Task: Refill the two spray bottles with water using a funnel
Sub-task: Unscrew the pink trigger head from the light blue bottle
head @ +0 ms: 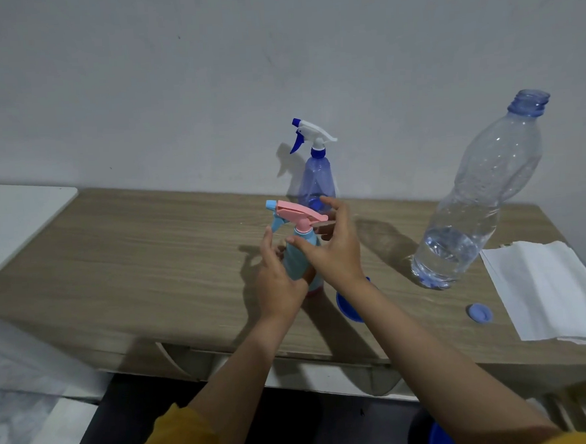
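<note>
A small light-blue spray bottle (295,259) with a pink and blue trigger head stands on the wooden table (149,251). My left hand (276,284) wraps its body from the left. My right hand (334,246) has thumb and fingers around the neck just under the pink head. Behind it stands a taller translucent blue spray bottle (316,182) with a white and dark-blue head screwed on. A blue funnel (348,304) lies on the table, mostly hidden under my right wrist. An uncapped clear water bottle (469,218), about a third full, stands at the right.
The water bottle's blue cap (480,312) lies near the table's front edge. A folded white paper towel (546,292) covers the right end. A white surface (17,218) adjoins the table at the left. The wall rises right behind the table.
</note>
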The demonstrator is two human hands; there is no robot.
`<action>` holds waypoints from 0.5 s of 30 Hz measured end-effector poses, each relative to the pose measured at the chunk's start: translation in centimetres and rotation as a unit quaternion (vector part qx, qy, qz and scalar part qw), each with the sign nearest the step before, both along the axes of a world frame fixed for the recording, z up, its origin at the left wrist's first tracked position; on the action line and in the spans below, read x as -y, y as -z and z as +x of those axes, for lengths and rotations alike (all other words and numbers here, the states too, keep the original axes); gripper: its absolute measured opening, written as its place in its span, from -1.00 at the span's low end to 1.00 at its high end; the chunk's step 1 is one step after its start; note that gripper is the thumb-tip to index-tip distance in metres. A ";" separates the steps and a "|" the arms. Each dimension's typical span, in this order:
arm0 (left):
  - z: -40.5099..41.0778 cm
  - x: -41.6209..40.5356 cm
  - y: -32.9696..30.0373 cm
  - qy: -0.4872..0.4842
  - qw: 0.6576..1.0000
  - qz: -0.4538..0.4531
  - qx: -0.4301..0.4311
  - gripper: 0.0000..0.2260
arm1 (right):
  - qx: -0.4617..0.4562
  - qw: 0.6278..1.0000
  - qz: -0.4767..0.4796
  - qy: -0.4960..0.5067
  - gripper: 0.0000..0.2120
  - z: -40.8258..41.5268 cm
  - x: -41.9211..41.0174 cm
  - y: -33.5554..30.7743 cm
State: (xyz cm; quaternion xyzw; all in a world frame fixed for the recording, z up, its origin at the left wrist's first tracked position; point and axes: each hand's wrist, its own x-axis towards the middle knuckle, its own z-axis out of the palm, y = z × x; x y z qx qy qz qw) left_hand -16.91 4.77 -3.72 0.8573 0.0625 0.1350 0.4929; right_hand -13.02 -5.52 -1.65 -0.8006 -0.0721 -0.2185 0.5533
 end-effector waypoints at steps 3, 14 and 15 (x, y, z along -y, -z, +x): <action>0.0 0.0 0.0 0.002 1.000 0.008 0.005 -0.16 | 0.012 1.000 -0.013 0.006 -0.39 0.2 0.1 -0.1; -0.3 0.3 -0.7 -0.001 1.000 0.002 -0.012 -0.16 | -0.003 0.998 -0.059 -0.034 -0.36 0.4 0.9 -0.6; -0.4 0.3 -0.7 -0.002 1.000 0.001 -0.010 -0.17 | -0.002 0.998 -0.053 -0.024 -0.34 0.3 0.8 -0.7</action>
